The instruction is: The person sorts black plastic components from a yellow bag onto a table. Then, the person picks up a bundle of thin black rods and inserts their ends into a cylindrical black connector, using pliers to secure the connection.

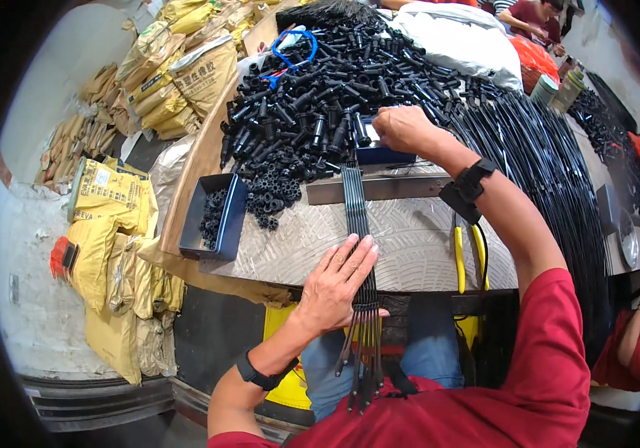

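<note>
My left hand [339, 284] lies flat with its fingers stretched out over a row of thin black cables [355, 200] at the table's near edge. The cables' lower ends hang over my lap, showing small round tips, and their upper ends run across a metal bar [420, 187]. My right hand [409, 130] is over a small blue box [384, 157] behind the bar. Its fingers are pinched together at the box; whatever is between them is hidden. Black tubular plastic parts [312, 112] are heaped right behind the box.
A blue bin [235, 220] of small black rings stands at left, beside loose rings [271, 190]. Yellow-handled pliers [460, 257] lie at the near right. A long bundle of black cables [540, 172] covers the right side. Yellow sacks [114, 194] fill the floor at left. Other people work at right.
</note>
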`<action>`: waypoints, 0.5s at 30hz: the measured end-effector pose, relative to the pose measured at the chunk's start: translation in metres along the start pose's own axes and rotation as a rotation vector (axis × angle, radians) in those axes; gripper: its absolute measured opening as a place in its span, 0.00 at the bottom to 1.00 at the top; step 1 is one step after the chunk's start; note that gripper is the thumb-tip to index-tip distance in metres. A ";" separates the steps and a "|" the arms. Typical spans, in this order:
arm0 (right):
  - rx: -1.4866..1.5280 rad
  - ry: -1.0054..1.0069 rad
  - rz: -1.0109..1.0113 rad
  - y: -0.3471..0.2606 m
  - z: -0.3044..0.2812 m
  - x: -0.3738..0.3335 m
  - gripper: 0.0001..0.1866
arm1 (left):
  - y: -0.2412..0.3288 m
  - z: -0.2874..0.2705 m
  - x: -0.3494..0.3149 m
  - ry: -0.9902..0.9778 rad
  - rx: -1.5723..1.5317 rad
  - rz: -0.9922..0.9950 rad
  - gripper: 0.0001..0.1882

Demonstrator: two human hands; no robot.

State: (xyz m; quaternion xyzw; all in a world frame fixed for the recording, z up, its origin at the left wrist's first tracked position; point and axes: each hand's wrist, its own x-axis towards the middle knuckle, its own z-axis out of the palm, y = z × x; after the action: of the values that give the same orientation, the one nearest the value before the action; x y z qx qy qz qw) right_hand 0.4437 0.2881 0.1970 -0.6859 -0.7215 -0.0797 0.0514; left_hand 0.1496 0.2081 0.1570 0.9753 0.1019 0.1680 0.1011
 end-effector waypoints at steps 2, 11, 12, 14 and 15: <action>0.041 -0.001 0.004 -0.003 -0.007 -0.001 0.04 | -0.002 0.003 -0.002 0.007 0.010 0.005 0.43; -0.059 0.181 0.039 -0.008 -0.014 -0.025 0.06 | -0.006 0.000 -0.010 -0.032 0.032 -0.009 0.42; -0.044 0.151 0.012 -0.005 -0.012 -0.026 0.06 | -0.006 0.001 -0.009 -0.037 0.013 -0.005 0.42; -0.030 0.116 -0.021 -0.003 -0.014 -0.027 0.05 | -0.006 0.001 -0.009 -0.032 0.000 -0.002 0.42; -0.031 0.119 -0.016 -0.001 -0.015 -0.029 0.05 | -0.006 0.001 -0.009 -0.027 -0.014 -0.005 0.43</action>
State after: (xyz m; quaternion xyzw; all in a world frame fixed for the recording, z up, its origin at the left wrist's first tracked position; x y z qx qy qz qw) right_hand 0.4437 0.2567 0.2062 -0.6749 -0.7213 -0.1317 0.0828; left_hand 0.1410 0.2113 0.1517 0.9765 0.1018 0.1552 0.1097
